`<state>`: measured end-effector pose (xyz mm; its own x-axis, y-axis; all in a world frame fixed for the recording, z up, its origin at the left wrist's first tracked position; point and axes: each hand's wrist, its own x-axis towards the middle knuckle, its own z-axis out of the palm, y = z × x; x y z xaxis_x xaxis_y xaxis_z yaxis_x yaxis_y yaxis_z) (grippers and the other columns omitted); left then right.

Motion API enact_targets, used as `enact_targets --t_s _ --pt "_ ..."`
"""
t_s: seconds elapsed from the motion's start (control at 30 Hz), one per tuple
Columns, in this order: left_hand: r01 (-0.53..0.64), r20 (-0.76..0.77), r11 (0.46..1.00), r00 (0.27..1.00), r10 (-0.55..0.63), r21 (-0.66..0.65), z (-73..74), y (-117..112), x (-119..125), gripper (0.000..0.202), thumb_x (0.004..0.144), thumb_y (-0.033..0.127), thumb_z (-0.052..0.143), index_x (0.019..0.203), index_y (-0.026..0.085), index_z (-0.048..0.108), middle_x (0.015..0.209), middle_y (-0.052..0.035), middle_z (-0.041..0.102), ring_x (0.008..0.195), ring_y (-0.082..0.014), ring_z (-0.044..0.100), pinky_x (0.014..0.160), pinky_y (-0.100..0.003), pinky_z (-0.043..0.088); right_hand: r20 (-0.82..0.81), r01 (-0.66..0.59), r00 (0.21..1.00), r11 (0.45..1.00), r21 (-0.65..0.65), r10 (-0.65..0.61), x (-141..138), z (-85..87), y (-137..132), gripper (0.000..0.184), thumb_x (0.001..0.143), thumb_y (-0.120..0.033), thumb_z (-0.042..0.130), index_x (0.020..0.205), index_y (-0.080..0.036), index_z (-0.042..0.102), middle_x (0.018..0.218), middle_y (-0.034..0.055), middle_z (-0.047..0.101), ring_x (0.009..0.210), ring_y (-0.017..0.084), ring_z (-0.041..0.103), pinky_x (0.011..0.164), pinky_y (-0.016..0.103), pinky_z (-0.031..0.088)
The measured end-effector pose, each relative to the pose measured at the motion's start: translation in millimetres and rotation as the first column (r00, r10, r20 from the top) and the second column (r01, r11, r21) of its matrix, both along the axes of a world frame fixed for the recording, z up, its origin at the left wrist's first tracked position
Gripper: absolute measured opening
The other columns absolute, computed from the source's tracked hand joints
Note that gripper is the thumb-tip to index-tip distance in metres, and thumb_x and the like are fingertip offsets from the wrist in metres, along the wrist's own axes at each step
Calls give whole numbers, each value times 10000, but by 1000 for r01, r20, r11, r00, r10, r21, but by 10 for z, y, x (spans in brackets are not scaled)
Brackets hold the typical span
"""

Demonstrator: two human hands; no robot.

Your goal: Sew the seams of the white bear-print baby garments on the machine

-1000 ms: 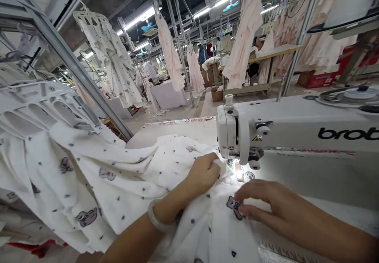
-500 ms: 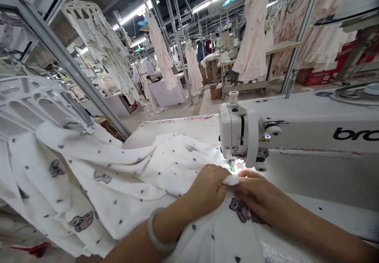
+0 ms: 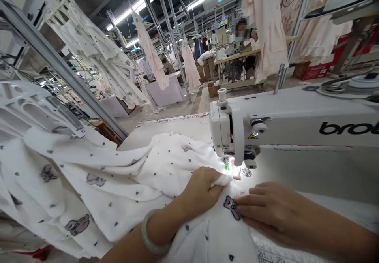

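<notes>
1. My left hand (image 3: 203, 188) is clamped on the white printed garment (image 3: 124, 180): its fingers pinch a small bunched fold of the cloth just in front of the presser foot (image 3: 227, 165).
2. A pale bangle (image 3: 149, 235) sits on my left wrist.
3. My right hand (image 3: 271, 209) lies flat and spread on the same garment, fingertips (image 3: 241, 207) touching a grey bear print (image 3: 231, 207) beside the left hand. It presses down and grips nothing.
4. The two hands are close together but do not touch; the pinched fold and the bear print lie between them.
5. The garment spreads from the needle area across the left half of the sewing table (image 3: 310, 176) and spills over its left edge, where it hangs from a white plastic hanger (image 3: 32, 109).
6. The white sewing machine (image 3: 284, 123) stands along the right side of the table, its head above the cloth and its lamp lighting the bed near the needle.
7. A printed ruler strip (image 3: 268, 255) runs along the near edge of the table, by my right forearm.
8. Beyond the table, pink garments (image 3: 266, 26) and white garments (image 3: 97, 57) hang from overhead rails, and another person sits at a far bench (image 3: 237, 51).
</notes>
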<state>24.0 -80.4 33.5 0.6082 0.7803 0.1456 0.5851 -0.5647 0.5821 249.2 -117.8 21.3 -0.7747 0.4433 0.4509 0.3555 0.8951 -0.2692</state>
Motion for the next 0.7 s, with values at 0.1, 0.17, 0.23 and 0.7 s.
enact_targets --t_s 0.1,0.17,0.23,0.7 --pt "131 -78 980 990 -120 147 -41 -31 -27 168 806 112 529 841 189 674 904 -45 699 894 -204 618 907 -355 455 15 -11 1000 998 -65 12 -14 8 -9 310 1079 -214 396 1045 -214 705 817 38 725 709 161 665 640 286 445" --pt "222 -166 944 969 -184 245 -50 -63 -43 295 798 116 539 1037 182 699 1057 -75 701 1041 -234 607 994 -401 426 36 -15 999 992 -124 20 -9 19 -9 292 1071 -207 414 994 -219 696 809 26 722 698 156 659 635 288 434" --pt "278 -241 912 948 -209 302 -53 -90 -52 353 803 112 533 1119 159 682 1085 -94 688 1105 -249 582 1009 -417 417 62 -10 998 986 -168 21 1 26 -8 278 1065 -198 423 971 -219 683 814 19 720 711 158 660 643 297 425" --pt "239 -194 941 961 -194 240 -36 -125 -27 289 828 106 525 1035 191 709 1028 -64 697 1030 -226 598 988 -412 416 74 -32 996 964 -265 53 60 45 -2 257 1041 -211 448 955 -221 690 842 19 727 773 178 673 714 311 446"
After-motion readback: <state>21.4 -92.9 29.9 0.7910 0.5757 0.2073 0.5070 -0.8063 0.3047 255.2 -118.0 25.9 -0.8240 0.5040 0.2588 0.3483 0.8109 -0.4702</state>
